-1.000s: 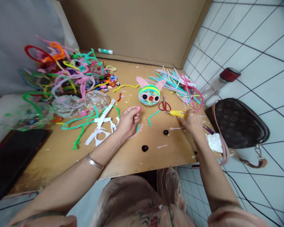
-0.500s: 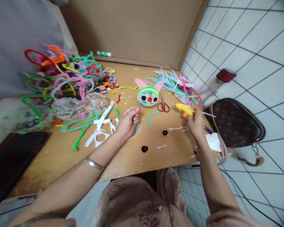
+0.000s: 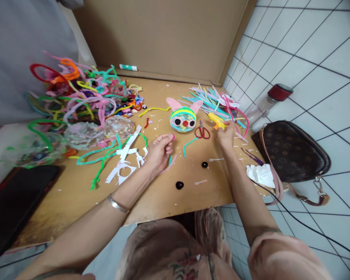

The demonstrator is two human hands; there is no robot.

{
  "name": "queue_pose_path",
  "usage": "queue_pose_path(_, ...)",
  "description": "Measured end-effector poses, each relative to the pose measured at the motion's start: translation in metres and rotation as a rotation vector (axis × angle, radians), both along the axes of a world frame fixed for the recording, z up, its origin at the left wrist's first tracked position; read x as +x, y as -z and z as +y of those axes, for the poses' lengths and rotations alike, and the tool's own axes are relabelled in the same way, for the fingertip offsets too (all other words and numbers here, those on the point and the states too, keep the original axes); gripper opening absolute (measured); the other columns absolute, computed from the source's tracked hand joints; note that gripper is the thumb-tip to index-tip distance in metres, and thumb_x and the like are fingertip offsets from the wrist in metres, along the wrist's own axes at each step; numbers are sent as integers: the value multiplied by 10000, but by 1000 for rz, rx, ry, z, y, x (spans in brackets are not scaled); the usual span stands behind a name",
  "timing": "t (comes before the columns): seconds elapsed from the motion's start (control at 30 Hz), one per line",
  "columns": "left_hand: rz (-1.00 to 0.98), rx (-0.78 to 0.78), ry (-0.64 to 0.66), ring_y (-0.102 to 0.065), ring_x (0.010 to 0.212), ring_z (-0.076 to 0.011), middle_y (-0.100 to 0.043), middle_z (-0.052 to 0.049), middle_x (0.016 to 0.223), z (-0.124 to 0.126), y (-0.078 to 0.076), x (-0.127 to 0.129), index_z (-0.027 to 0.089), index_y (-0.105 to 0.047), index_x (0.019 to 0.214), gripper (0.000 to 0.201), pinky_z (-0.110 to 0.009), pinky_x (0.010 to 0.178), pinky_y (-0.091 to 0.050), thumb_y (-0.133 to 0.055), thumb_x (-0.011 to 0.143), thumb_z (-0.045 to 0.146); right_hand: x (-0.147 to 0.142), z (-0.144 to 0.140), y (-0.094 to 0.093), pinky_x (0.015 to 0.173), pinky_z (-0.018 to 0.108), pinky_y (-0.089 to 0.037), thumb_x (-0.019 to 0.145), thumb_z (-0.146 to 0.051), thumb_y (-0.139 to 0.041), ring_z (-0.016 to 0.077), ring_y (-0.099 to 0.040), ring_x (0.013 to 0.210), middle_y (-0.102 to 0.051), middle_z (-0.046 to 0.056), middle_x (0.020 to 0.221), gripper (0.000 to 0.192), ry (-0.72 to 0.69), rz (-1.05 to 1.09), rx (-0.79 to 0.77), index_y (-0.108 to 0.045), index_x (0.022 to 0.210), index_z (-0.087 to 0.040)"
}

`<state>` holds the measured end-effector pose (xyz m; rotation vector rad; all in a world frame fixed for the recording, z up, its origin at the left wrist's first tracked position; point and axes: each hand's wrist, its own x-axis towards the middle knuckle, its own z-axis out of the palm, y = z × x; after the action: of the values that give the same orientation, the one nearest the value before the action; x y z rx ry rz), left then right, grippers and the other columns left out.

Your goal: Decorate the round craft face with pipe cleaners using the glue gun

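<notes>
My right hand (image 3: pixel 226 135) grips a yellow glue gun (image 3: pixel 216 120) just right of the red scissors (image 3: pixel 202 131), its nozzle pointing left toward a round striped craft face (image 3: pixel 183 118) with pink ears, black eyes and a red nose. My left hand (image 3: pixel 160 149) rests on the wooden table (image 3: pixel 163 190) in front of that face, fingers pinched on a small pink piece (image 3: pixel 173 136). A pink pipe cleaner (image 3: pixel 167 165) lies under the left hand.
A big tangle of coloured pipe cleaners (image 3: pixel 78 95) fills the left back. Cut pipe cleaner lengths (image 3: pixel 212 102) lie at the right back. White paper scraps (image 3: pixel 125 159), two black dots (image 3: pixel 179 185), a brown bag (image 3: pixel 291 149), a bottle (image 3: pixel 268 101) and a cardboard wall (image 3: pixel 163 35) surround.
My right hand lifted the glue gun off the table and carried it back and left, nearer the craft face. The left hand stayed put with the pink piece.
</notes>
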<state>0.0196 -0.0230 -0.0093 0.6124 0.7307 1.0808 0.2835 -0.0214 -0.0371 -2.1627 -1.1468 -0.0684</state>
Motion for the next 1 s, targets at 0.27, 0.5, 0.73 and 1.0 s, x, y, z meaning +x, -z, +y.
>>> queue_pose_path(0.27, -19, 5, 0, -335, 463, -14, -477, 63, 543, 3, 1, -1, 142, -571, 638, 310, -135, 412, -226, -866, 591, 226, -33, 9, -15, 968, 352, -475, 693, -118, -631, 268, -598, 1092, -426, 167, 1278, 693, 133, 141, -78, -415, 1350, -143)
queue_pose_path(0.5, -3, -10, -2, -346, 461, -13, -482, 60, 542, 2, 1, -1, 138, -595, 660, 281, -131, 419, -236, -859, 618, 225, -14, -6, -14, 972, 388, -466, 743, -132, -599, 311, -557, 1146, -441, 198, 1258, 584, 176, 37, -62, -445, 1305, -107)
queue_pose_path(0.73, -9, -14, -2, -346, 458, -13, -482, 58, 533, 2, 2, 0, 135, -600, 648, 263, -129, 414, -242, -853, 625, 203, 2, -25, -8, 1043, 425, -427, 768, -131, -520, 296, -524, 1185, -511, 164, 1227, 533, 75, -20, -19, -454, 1296, -148)
queue_pose_path(1.0, -39, -24, 5, -349, 455, -8, -488, 47, 527, -1, 0, 1, 122, -624, 625, 236, -128, 405, -256, -856, 650, 155, -8, -34, -12, 1091, 373, -379, 811, -122, -493, 289, -490, 1244, -521, 187, 1284, 486, 3, -64, -103, -494, 1297, -104)
